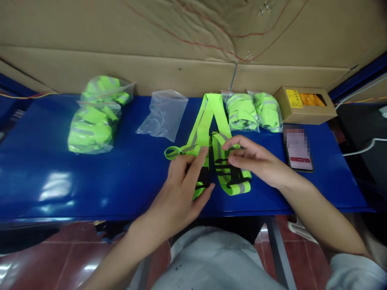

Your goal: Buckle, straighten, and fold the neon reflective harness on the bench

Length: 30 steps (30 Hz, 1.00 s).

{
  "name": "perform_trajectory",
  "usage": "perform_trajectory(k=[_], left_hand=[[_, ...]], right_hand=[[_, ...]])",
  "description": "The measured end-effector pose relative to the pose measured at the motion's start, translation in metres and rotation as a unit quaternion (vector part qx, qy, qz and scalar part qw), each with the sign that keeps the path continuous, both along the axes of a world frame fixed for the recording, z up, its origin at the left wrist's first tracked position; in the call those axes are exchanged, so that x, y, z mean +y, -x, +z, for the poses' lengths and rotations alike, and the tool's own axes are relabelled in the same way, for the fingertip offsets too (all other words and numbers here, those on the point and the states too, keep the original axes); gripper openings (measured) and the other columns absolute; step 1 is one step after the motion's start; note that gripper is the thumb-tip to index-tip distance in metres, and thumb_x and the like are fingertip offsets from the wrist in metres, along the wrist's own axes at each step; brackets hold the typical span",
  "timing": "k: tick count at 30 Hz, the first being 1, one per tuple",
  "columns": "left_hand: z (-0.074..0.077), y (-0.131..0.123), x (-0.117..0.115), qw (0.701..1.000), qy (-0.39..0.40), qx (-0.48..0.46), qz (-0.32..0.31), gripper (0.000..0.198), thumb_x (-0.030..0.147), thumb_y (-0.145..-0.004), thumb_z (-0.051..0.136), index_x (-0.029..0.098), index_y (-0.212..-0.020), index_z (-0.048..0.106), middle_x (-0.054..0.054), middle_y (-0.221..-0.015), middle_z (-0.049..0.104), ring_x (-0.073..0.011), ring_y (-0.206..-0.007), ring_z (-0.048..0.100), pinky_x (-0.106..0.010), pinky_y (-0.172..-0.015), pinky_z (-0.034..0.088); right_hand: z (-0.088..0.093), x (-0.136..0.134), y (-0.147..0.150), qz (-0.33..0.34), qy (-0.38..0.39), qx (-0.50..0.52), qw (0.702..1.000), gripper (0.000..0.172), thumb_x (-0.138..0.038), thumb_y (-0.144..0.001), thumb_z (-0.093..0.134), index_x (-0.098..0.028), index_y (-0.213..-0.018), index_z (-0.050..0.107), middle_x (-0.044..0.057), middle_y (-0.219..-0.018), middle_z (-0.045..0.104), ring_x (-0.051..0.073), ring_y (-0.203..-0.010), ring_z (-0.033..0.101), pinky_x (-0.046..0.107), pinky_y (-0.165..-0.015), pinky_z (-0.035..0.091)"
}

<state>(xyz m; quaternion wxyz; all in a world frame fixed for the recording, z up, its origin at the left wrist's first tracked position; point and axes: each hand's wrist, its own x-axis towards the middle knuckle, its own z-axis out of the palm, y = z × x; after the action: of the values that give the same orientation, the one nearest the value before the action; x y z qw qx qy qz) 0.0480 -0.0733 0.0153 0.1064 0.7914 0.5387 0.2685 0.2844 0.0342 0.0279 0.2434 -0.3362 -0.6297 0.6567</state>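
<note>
Reflective strap harness (202,129): neon green with grey stripes, mid-bench near the front edge. Its black buckles are partly hidden under fingers.
Phone (298,150), right end of bench: screen blurred, unreadable.
Left hand (184,181): half closed, pinching a strap and buckle.
Right hand (254,161): loosely curled, thumb and forefinger closed on the folded straps.
Empty clear bag (163,114) and bagged harnesses (93,121): toward the back edge.
</note>
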Motion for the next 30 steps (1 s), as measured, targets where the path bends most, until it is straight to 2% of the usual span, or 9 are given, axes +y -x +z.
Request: perform_trajectory(k=[3,6,9,14,20,25,28,30], left_hand=[[0.003,0.002,0.006,0.998,0.049,-0.035,-0.025,0.073,0.026,-0.101,0.07,0.024,-0.164,0.033,-0.014,-0.134,0.056,-0.0283,-0.123,0.059,-0.046,-0.106,0.055],[0.003,0.004,0.014,0.991,0.094,-0.099,-0.008,0.058,0.032,-0.092,0.084,0.025,-0.14,0.051,-0.007,-0.125,0.065,-0.025,-0.113,0.068,-0.038,-0.095,0.059],[0.001,0.005,0.02,0.986,0.103,-0.132,0.006,0.052,0.038,-0.085,0.09,0.025,-0.123,0.057,-0.003,-0.114,0.07,-0.0241,-0.103,0.072,-0.034,-0.085,0.06],[-0.002,0.003,0.024,0.983,0.102,-0.15,0.003,0.054,0.031,-0.082,0.093,0.025,-0.124,0.059,-0.004,-0.117,0.071,-0.0241,-0.109,0.071,-0.036,-0.091,0.058],[0.012,0.007,0.019,0.975,0.13,-0.177,-0.043,0.048,0.024,-0.09,0.084,0.029,-0.132,0.062,-0.004,-0.126,0.068,-0.022,-0.117,0.065,-0.037,-0.103,0.054],[0.015,0.017,0.023,0.943,0.212,-0.252,-0.05,0.039,0.024,-0.097,0.073,0.031,-0.135,0.071,-0.006,-0.133,0.072,-0.0247,-0.123,0.068,-0.038,-0.107,0.053],[0.008,0.02,0.028,0.916,0.265,-0.301,-0.022,0.041,0.032,-0.092,0.082,0.03,-0.132,0.077,-0.005,-0.129,0.077,-0.0267,-0.117,0.072,-0.038,-0.101,0.057],[0.004,0.019,0.032,0.898,0.278,-0.34,-0.017,0.045,0.034,-0.086,0.088,0.028,-0.129,0.079,-0.006,-0.128,0.078,-0.0279,-0.119,0.072,-0.038,-0.102,0.057]], right_hand=[[-0.004,0.002,0.0,0.048,0.034,0.012,0.998,0.02,-0.036,-0.1,0.073,-0.022,-0.115,0.07,-0.002,-0.082,0.063,0.012,-0.074,0.058,0.024,-0.065,0.045],[-0.003,0.001,-0.002,0.051,0.0,0.016,0.999,0.019,-0.033,-0.1,0.073,-0.019,-0.112,0.071,-0.001,-0.086,0.067,0.011,-0.076,0.06,0.024,-0.066,0.045],[-0.001,0.0,-0.004,0.039,-0.049,0.01,0.998,0.018,-0.033,-0.1,0.074,-0.019,-0.111,0.073,0.0,-0.091,0.07,0.01,-0.078,0.062,0.024,-0.066,0.046],[-0.002,-0.003,-0.004,0.026,-0.097,-0.015,0.995,0.017,-0.034,-0.101,0.073,-0.02,-0.109,0.076,0.0,-0.093,0.072,0.01,-0.079,0.063,0.023,-0.065,0.045],[-0.004,-0.003,-0.005,0.024,-0.087,0.0,0.996,0.019,-0.036,-0.103,0.07,-0.019,-0.109,0.075,-0.001,-0.088,0.07,0.009,-0.069,0.058,0.023,-0.058,0.041],[-0.006,-0.005,-0.006,0.02,-0.144,-0.024,0.989,0.019,-0.037,-0.102,0.071,-0.022,-0.111,0.077,0.002,-0.095,0.075,0.013,-0.078,0.065,0.024,-0.061,0.044],[-0.007,-0.007,-0.006,0.009,-0.189,-0.063,0.98,0.02,-0.037,-0.102,0.069,-0.023,-0.112,0.078,0.003,-0.102,0.078,0.017,-0.088,0.07,0.027,-0.067,0.049],[-0.006,-0.007,-0.006,0.007,-0.193,-0.069,0.979,0.02,-0.037,-0.101,0.069,-0.023,-0.111,0.078,0.004,-0.102,0.079,0.018,-0.089,0.071,0.028,-0.07,0.05]])
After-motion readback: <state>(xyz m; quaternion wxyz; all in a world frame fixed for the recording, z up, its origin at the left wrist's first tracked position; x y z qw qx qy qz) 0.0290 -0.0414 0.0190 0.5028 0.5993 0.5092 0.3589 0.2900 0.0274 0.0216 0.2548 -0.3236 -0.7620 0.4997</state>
